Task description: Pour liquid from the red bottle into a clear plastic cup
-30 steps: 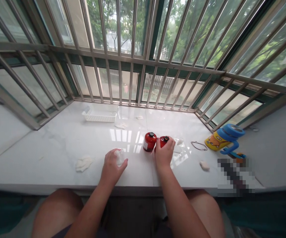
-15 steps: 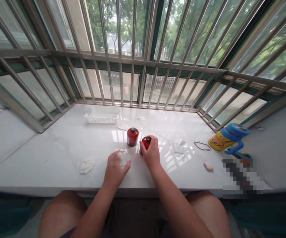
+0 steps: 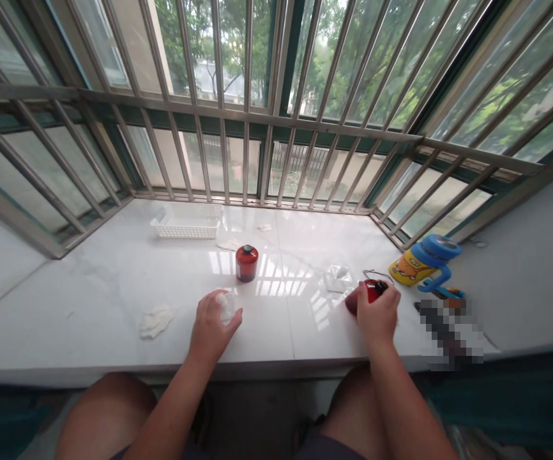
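My left hand [image 3: 213,324] is closed around a small clear plastic piece [image 3: 227,306], low over the white counter; its exact kind is hard to make out. On the right, my right hand [image 3: 379,314] grips a dark red bottle [image 3: 354,300] with a black neck, and the bottle leans to the left. A second red bottle [image 3: 246,264] with a black top stands upright on the counter, beyond my left hand and touched by neither hand. Near the bottle in my right hand lies a clear plastic piece [image 3: 338,278].
A white basket [image 3: 188,230] sits at the back left. Crumpled tissue [image 3: 158,321] lies left of my left hand. A blue and yellow flask [image 3: 420,262] rests at the right, with a thin dark loop [image 3: 375,273] beside it. Metal bars [image 3: 242,118] line the window behind the counter.
My right hand has carried its red bottle from beside the standing bottle far to the right, tilting it. My left hand keeps its clear piece. The view has shifted slightly.
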Tool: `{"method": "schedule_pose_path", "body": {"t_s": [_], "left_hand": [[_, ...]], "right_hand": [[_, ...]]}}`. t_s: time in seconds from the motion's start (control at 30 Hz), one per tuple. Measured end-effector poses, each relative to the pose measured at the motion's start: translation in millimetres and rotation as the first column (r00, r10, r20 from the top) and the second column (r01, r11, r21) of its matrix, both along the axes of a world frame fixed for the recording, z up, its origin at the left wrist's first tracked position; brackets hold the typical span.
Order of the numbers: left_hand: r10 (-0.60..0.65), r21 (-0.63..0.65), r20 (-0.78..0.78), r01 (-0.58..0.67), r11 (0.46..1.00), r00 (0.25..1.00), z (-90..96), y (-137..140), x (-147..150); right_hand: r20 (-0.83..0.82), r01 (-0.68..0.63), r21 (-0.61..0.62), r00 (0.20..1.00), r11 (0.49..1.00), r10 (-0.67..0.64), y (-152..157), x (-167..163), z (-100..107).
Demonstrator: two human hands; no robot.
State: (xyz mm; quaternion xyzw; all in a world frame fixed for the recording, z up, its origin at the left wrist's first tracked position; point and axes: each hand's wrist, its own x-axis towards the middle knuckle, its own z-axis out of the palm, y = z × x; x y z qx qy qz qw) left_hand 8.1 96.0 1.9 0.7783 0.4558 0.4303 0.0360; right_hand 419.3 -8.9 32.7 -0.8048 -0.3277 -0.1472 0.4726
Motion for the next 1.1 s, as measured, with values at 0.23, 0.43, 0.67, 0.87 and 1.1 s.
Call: {"method": "schedule_pose_path", "body": {"t_s": [0.23,0.43,0.67,0.87,1.1], "left_hand": [[-0.009,-0.033,0.010,0.010,0.999,1.000,0.1,-0.2,-1.4],[0.001,-0.036,0.018,0.000,0.999,1.000,-0.3,0.5,0.1],[-0.006,-0.049,0.009,0.007,0.999,1.000,1.3,0.3,-1.3],[-0.008,-0.045,0.039,0.009,0.999,0.999,4.1,-0.6,0.7],[-0.020,-0.019,0.033,0.021,1.000,0.999,4.8,1.9,3.4]], "right_hand": [[-0.018,0.059,0.090,0.998,0.994,-0.058,63.0,24.9,1.3],[0.018,-0.098,0.096,0.995,0.991,0.097,124.5,-41.7,-9.2],[0.016,-0.287,0.056,0.958,0.956,0.286,154.7,-88.1,-11.7],[-0.003,-0.225,-0.002,0.974,0.974,0.225,107.8,-6.6,-0.5],[0.005,-0.109,-0.032,0.994,0.993,0.109,21.6,39.2,6.1]]}}
